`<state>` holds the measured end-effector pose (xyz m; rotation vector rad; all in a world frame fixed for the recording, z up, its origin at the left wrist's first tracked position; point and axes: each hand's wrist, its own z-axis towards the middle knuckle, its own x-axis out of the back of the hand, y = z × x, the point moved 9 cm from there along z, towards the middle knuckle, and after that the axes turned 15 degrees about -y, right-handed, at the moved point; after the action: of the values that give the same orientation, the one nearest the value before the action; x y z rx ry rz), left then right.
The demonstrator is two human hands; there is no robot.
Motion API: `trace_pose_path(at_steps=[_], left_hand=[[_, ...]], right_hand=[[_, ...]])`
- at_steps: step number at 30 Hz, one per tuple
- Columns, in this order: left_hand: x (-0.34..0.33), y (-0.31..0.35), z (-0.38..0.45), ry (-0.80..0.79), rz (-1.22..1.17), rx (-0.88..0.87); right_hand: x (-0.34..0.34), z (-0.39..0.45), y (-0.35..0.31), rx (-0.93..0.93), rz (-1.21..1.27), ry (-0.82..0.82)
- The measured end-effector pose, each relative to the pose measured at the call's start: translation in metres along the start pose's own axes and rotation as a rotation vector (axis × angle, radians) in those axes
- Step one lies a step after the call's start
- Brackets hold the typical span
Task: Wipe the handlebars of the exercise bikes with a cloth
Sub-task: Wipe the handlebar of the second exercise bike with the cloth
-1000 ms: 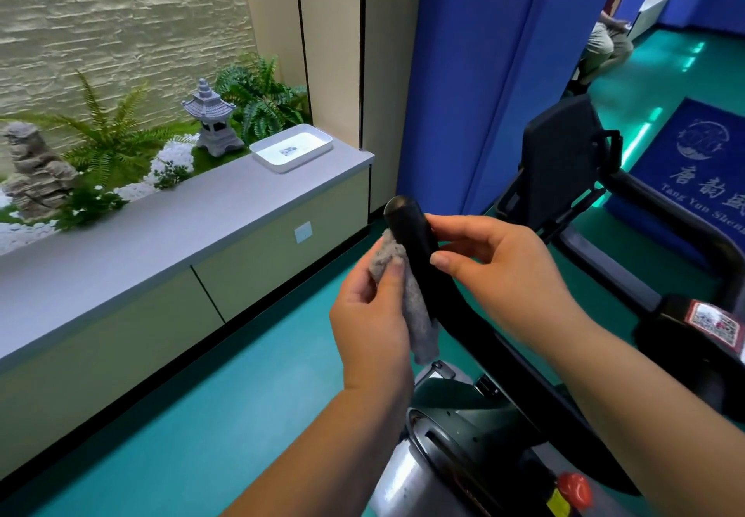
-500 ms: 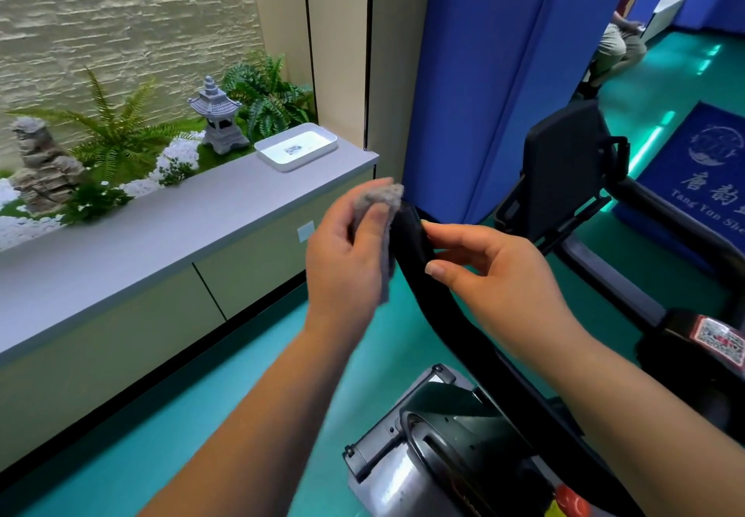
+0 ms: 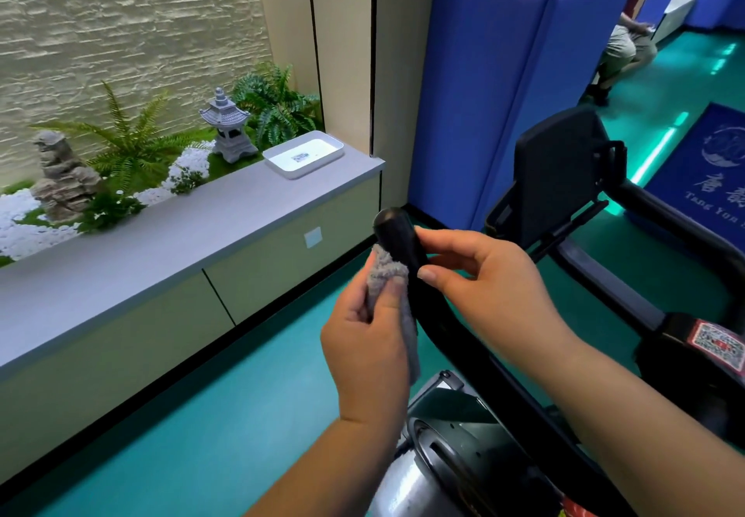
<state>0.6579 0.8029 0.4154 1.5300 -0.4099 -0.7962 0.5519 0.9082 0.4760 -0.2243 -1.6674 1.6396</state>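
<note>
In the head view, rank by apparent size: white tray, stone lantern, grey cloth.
1. white tray
2. stone lantern and grey cloth: similar; the cloth is nearer and partly hidden by the left hand, so unranked.

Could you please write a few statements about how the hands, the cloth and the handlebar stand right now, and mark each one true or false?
1. The left hand grips the grey cloth against the left side of the black handlebar. True.
2. The right hand holds the cloth. False: it holds no cloth; its thumb and fingers pinch the handlebar from the right side.
3. The cloth covers the rounded end of the handlebar. False: the end is bare, and the cloth sits just below it.
4. A white tray lies on the grey counter. True.
5. The tray lies on the green floor. False: it rests on the counter, near the stone lantern.
</note>
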Motion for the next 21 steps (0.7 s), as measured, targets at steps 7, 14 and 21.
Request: trace_pose_path(at_steps=[7, 14, 21], left_hand=[[-0.003, -0.005, 0.008, 0.024, -0.099, 0.026], [-0.006, 0.003, -0.027, 0.076, 0.081, -0.12], [-0.031, 0.029, -0.066, -0.008, 0.633, -0.544]], right_hand=[[0.0, 0.001, 0.0, 0.02, -0.029, -0.024], [-0.003, -0.001, 0.002, 0.031, -0.005, -0.155], [0.024, -0.027, 0.0, 0.127, -0.055, -0.073]])
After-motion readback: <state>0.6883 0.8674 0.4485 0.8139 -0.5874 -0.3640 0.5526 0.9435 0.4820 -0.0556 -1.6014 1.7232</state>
